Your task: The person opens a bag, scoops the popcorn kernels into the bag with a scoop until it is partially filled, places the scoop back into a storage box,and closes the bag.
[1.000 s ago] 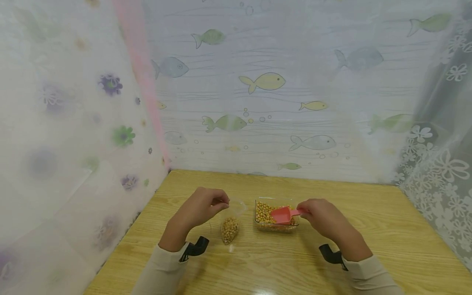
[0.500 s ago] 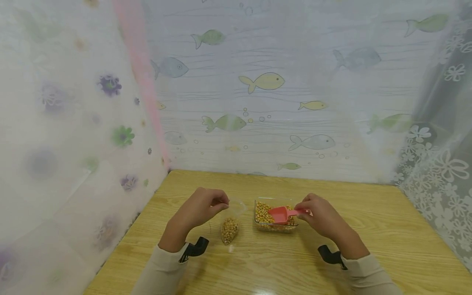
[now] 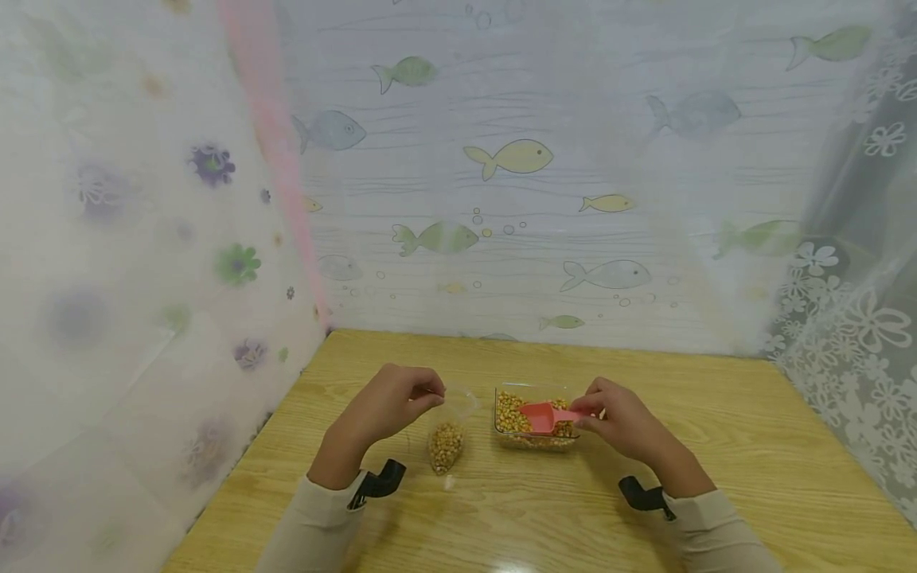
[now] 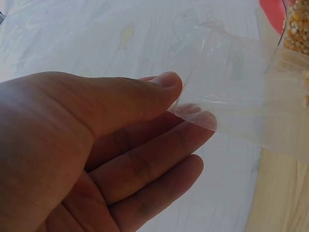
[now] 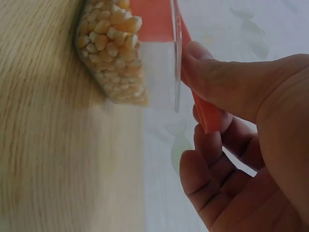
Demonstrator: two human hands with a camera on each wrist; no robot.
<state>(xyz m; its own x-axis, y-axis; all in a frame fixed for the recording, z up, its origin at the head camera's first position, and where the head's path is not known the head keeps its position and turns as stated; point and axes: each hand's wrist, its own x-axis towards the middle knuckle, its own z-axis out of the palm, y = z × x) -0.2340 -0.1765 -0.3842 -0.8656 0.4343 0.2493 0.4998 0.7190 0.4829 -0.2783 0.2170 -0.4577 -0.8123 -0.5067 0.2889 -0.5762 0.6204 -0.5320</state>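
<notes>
My left hand [image 3: 392, 402] pinches the rim of a clear plastic bag [image 4: 227, 72] between thumb and fingers. Corn kernels [image 3: 446, 447] fill the bag's lower part, which stands on the table. To its right is a clear rectangular container [image 3: 537, 442] with more yellow kernels [image 5: 104, 36] inside. A pink scoop [image 3: 539, 418] lies in the container with its blade among the kernels. My right hand [image 3: 622, 422] grips the scoop's handle at the container's right rim, thumb on one side and fingers on the other.
Both things rest on a wood-grain table [image 3: 516, 509]. A fish-printed curtain [image 3: 501, 239] hangs behind it, a flower-printed curtain [image 3: 143, 239] on the left and a grey flowered one [image 3: 860, 334] on the right. Each wrist wears a black camera mount [image 3: 383, 480].
The scoop has shifted slightly left within the container, and my right hand's hold on its handle has changed a little. My left hand and the bag have stayed in place.
</notes>
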